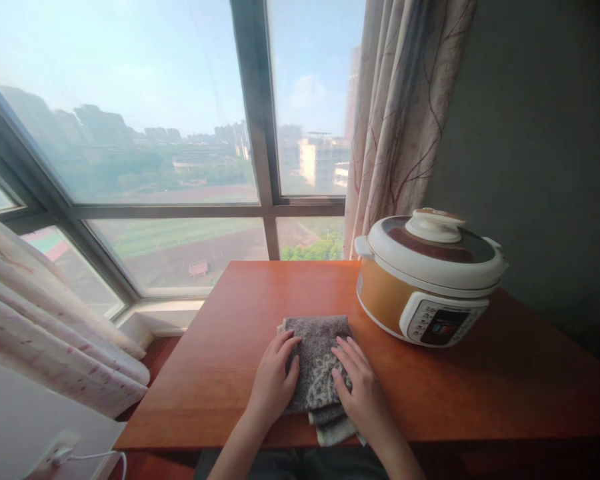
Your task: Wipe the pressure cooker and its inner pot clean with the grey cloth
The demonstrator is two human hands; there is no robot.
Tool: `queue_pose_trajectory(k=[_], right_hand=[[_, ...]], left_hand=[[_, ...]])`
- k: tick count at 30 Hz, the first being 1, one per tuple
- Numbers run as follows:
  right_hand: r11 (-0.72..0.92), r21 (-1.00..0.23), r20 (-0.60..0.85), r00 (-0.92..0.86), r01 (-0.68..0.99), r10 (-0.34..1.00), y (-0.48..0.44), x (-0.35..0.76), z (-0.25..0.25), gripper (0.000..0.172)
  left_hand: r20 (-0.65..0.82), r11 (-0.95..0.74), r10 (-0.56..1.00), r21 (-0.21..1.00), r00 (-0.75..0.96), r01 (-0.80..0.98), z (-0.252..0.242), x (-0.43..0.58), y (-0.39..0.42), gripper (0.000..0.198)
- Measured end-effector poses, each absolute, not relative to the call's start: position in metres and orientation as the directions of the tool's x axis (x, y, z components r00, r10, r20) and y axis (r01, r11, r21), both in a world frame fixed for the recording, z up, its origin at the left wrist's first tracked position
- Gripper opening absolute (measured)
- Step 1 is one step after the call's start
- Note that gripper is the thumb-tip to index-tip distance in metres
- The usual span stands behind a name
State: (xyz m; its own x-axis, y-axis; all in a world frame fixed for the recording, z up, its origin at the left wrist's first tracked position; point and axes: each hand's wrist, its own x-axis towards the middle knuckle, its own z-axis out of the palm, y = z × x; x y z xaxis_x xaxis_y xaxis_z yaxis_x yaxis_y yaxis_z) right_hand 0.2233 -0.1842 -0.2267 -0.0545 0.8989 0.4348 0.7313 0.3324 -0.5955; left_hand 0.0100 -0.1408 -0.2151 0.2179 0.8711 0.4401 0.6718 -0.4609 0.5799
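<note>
A folded grey cloth (315,343) with a pale pattern lies on the wooden table (220,347), close to its front edge. Several layers show at its lower end, where lighter corners stick out. My left hand (276,375) rests on the cloth's left side, fingers stretched and a little bent. On the right side of the cloth lies my right hand (359,381), its fingers spread over the fabric. Neither hand grips the cloth; both touch it from above.
An electric cooker (425,280) with a white rim and glass lid stands on the table to the right. Behind the table are tall windows (263,133) with curtains (400,107) at the sides. A plugged-in white cord (93,456) is at lower left.
</note>
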Motion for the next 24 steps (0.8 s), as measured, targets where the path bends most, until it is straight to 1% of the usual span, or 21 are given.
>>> queue_pose_trajectory(k=[24], right_hand=[[0.334,-0.61,0.447,-0.036,0.719,0.894,-0.1853,0.2226,-0.2244,0.038]], left_hand=[[0.431,-0.449,0.878,0.586,0.21,0.675,-0.2159,0.0108,-0.1403,0.033]])
